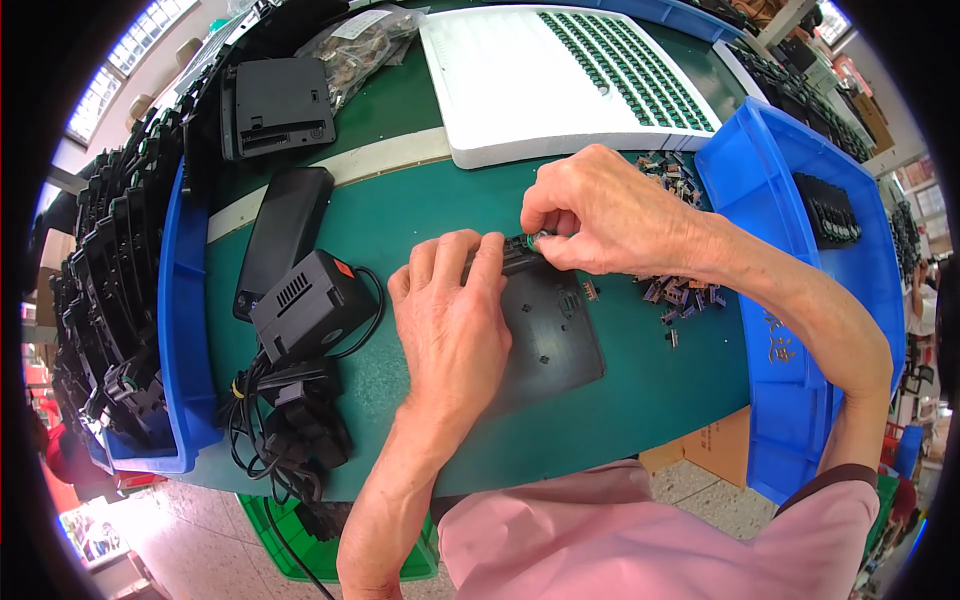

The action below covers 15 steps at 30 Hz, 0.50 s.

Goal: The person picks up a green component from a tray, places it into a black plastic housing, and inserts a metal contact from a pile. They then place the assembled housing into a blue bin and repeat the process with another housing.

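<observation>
A flat black plastic housing (560,335) lies on the green work surface in front of me. My left hand (450,310) is closed over its far left part, fingers bent across the raised edge and holding it down. At that far edge, my right hand (610,215) pinches a small green part (534,240) between thumb and forefinger, right against the housing. The fingertips hide most of this part. Small metal-and-brown components (682,292) are scattered near my right wrist, with one lying beside the housing.
A white foam tray (520,90) holds rows of green parts at the back. Blue bins stand left (190,330) and right (775,390). A black adapter (312,305) with tangled cable, a long black case (285,235) and a black square device (278,105) occupy the left side.
</observation>
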Each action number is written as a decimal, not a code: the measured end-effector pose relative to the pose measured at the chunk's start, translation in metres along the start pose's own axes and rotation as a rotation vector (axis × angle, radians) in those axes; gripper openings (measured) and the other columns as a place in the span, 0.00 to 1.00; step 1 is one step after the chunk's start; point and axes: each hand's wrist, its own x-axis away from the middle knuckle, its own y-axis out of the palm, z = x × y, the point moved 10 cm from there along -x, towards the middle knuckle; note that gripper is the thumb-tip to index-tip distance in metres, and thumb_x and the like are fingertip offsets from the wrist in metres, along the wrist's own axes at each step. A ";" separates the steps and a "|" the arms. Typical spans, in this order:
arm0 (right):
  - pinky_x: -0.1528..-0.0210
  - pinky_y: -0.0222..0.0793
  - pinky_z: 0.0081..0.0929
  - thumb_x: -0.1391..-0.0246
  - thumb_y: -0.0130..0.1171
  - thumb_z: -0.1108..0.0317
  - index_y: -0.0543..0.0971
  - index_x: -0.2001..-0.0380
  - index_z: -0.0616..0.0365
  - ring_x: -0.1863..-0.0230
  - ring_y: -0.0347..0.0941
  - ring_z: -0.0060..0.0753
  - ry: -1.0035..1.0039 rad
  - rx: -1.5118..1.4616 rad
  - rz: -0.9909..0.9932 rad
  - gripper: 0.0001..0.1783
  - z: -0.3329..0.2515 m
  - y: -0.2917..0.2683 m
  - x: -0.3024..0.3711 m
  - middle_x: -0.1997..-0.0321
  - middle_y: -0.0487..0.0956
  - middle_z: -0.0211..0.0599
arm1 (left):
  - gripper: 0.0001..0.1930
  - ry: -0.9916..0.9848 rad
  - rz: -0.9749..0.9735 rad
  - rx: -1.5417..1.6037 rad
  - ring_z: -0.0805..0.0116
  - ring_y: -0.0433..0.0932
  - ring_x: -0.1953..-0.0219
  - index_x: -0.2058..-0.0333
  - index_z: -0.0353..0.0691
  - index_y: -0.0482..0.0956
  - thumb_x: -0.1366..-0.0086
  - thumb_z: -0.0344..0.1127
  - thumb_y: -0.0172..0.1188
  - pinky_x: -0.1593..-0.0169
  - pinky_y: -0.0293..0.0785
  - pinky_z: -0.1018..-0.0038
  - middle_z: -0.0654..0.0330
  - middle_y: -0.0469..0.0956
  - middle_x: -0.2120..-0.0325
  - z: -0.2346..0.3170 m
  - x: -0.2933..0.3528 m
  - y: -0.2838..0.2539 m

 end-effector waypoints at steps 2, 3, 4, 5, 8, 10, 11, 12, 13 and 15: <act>0.63 0.76 0.42 0.63 0.60 0.74 0.81 0.74 0.70 0.70 0.79 0.54 0.030 -0.099 -0.033 0.10 0.005 0.004 0.000 0.76 0.80 0.54 | 0.18 0.002 0.001 -0.002 0.55 0.73 0.53 0.52 0.37 0.80 0.44 0.23 0.62 0.50 0.68 0.62 0.58 0.77 0.57 0.000 0.000 0.000; 0.63 0.76 0.42 0.63 0.60 0.74 0.81 0.74 0.70 0.70 0.79 0.54 0.030 -0.099 -0.034 0.10 0.005 0.004 0.001 0.76 0.80 0.54 | 0.18 0.002 -0.001 -0.002 0.55 0.73 0.53 0.52 0.37 0.80 0.44 0.23 0.62 0.50 0.68 0.62 0.58 0.77 0.57 0.000 0.000 0.000; 0.63 0.76 0.42 0.62 0.60 0.74 0.81 0.74 0.71 0.70 0.79 0.54 0.003 -0.069 -0.019 0.10 0.002 0.004 0.001 0.75 0.80 0.55 | 0.18 0.001 -0.004 -0.001 0.55 0.73 0.53 0.52 0.37 0.80 0.44 0.23 0.62 0.50 0.67 0.62 0.58 0.77 0.56 0.000 0.000 0.000; 0.63 0.76 0.42 0.62 0.59 0.75 0.81 0.74 0.71 0.69 0.79 0.54 -0.025 -0.040 -0.004 0.10 -0.001 0.003 0.002 0.75 0.81 0.55 | 0.18 0.001 -0.004 -0.001 0.55 0.73 0.53 0.52 0.37 0.80 0.44 0.23 0.62 0.50 0.67 0.62 0.58 0.77 0.56 0.000 0.000 0.000; 0.62 0.75 0.43 0.62 0.59 0.75 0.81 0.74 0.70 0.68 0.79 0.54 0.013 -0.046 -0.005 0.09 0.002 0.004 0.003 0.73 0.81 0.54 | 0.18 0.000 -0.005 0.002 0.55 0.74 0.52 0.52 0.38 0.80 0.44 0.22 0.62 0.50 0.68 0.62 0.58 0.77 0.56 0.000 0.000 0.000; 0.62 0.75 0.43 0.61 0.59 0.76 0.80 0.74 0.70 0.67 0.79 0.55 -0.012 -0.031 0.014 0.09 -0.001 0.004 0.004 0.73 0.80 0.54 | 0.18 0.001 -0.004 -0.003 0.55 0.74 0.52 0.52 0.38 0.80 0.43 0.23 0.62 0.50 0.68 0.62 0.58 0.77 0.56 -0.001 0.001 0.000; 0.62 0.75 0.44 0.61 0.58 0.77 0.80 0.74 0.70 0.67 0.78 0.55 -0.036 -0.015 0.033 0.08 -0.003 0.003 0.004 0.73 0.80 0.53 | 0.18 0.001 -0.005 -0.005 0.55 0.74 0.52 0.52 0.38 0.80 0.43 0.23 0.62 0.50 0.68 0.62 0.58 0.77 0.56 -0.001 0.001 0.000; 0.62 0.75 0.44 0.61 0.58 0.77 0.80 0.74 0.70 0.67 0.78 0.55 -0.034 -0.014 0.034 0.08 -0.004 0.002 0.005 0.73 0.80 0.53 | 0.18 0.001 -0.005 -0.004 0.55 0.74 0.52 0.52 0.38 0.80 0.43 0.23 0.62 0.50 0.68 0.62 0.58 0.77 0.56 -0.001 0.001 0.000; 0.61 0.74 0.45 0.61 0.58 0.77 0.80 0.74 0.69 0.66 0.78 0.56 -0.048 0.008 0.027 0.07 -0.007 0.002 0.005 0.72 0.80 0.53 | 0.18 0.002 -0.005 -0.004 0.55 0.74 0.52 0.52 0.38 0.80 0.43 0.23 0.62 0.51 0.68 0.62 0.58 0.77 0.56 0.000 0.000 0.000; 0.61 0.74 0.45 0.61 0.58 0.78 0.80 0.74 0.69 0.66 0.78 0.56 -0.060 0.030 0.019 0.07 -0.009 0.002 0.006 0.72 0.79 0.53 | 0.18 0.006 -0.002 -0.003 0.55 0.74 0.52 0.52 0.38 0.80 0.43 0.23 0.62 0.51 0.68 0.62 0.58 0.77 0.56 0.001 0.000 0.000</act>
